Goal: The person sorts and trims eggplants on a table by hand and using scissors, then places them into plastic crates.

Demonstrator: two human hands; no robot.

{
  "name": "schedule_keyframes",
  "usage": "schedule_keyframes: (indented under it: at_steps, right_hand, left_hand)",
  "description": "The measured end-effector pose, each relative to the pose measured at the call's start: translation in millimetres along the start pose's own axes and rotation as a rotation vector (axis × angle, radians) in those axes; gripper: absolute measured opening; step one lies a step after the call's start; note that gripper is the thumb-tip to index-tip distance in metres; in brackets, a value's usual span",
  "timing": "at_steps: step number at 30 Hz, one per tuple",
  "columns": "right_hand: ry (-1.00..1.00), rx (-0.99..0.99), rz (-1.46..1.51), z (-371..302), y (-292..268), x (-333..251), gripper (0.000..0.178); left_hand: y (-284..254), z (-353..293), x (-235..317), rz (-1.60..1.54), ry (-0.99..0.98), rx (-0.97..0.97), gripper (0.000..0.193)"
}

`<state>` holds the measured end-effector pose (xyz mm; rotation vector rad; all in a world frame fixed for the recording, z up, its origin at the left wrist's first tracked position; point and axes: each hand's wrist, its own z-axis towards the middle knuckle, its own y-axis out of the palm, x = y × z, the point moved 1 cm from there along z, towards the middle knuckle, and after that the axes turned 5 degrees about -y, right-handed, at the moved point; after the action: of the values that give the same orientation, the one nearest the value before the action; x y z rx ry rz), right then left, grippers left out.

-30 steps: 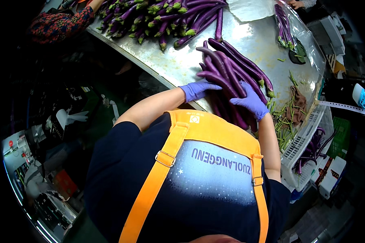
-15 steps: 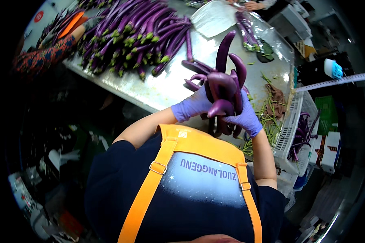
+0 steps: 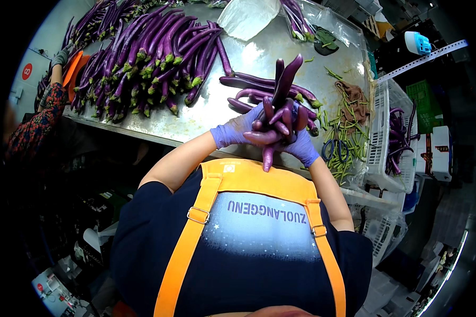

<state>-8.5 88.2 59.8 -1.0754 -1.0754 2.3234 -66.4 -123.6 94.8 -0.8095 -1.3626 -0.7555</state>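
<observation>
Both my hands wear purple gloves and clasp one bundle of long purple eggplants (image 3: 278, 113) held upright over the near edge of the steel table (image 3: 206, 113). My left hand (image 3: 237, 130) wraps the bundle from the left, my right hand (image 3: 301, 145) from the right. Several loose eggplants (image 3: 248, 81) lie on the table just behind the bundle. A large heap of eggplants (image 3: 143, 58) covers the table's far left.
Another person's patterned sleeve (image 3: 34, 121) reaches the heap at left. A white crate (image 3: 382, 132) with eggplants stands at right, beside cut green stems (image 3: 346, 140) and blue scissors (image 3: 333, 149). A clear plastic bag (image 3: 248, 18) lies at the back.
My hands gathered the eggplants that lay flat on the table and lifted them into an upright bundle, drawn closer to my chest. The view shifted right to left over the table.
</observation>
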Motion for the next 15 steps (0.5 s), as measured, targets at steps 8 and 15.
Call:
schedule_keyframes:
  at_steps: [8,15]
  right_hand:
    - [-0.018,0.071,0.121,-0.5,-6.3,7.3,0.122]
    - [0.254,-0.093,0.355,8.7,3.9,19.0,0.133]
  left_hand:
    - [-1.0,9.8,-22.4,-0.391,-0.023,0.042,0.039]
    - [-5.9,16.2,-62.2,-0.346,0.064,0.057,0.041]
